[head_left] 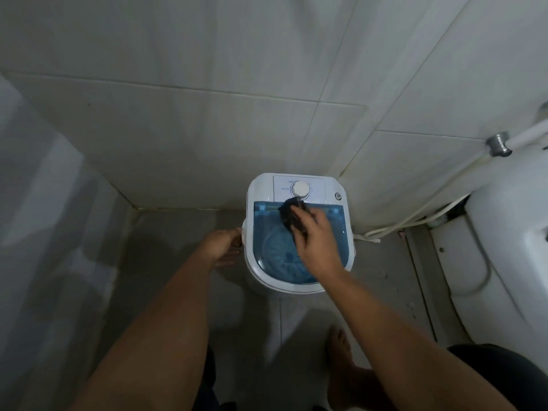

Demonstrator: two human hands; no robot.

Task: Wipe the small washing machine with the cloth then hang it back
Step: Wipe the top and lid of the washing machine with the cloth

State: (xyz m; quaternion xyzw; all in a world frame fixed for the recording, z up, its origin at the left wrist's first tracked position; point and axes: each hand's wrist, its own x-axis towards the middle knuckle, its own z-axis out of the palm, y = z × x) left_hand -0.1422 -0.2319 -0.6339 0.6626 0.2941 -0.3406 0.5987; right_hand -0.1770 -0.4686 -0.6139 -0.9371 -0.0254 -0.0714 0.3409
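The small washing machine (299,232) stands on the tiled floor (184,262) in the corner, a rounded white plastic tub with a smooth, see-through blue lid (267,232) and a round white dial (300,189) on its panel at the 12 o'clock edge. The right hand (318,238) presses a dark, crumpled cloth (292,216) flat onto the lid just below the dial, fingers closed over the fabric. The left hand (222,243) is at the machine's 9 o'clock side, fingers curled onto the white rim there, gripping it. Glossy pale wall tiles (207,129) rise right behind the machine. At 3 o'clock a thin white hose (415,215) trails along the wall foot toward a white toilet (504,247), leaving a narrow strip of floor; the floor at 9 o'clock lies wider. A bare foot (341,345) rests at 6 o'clock.
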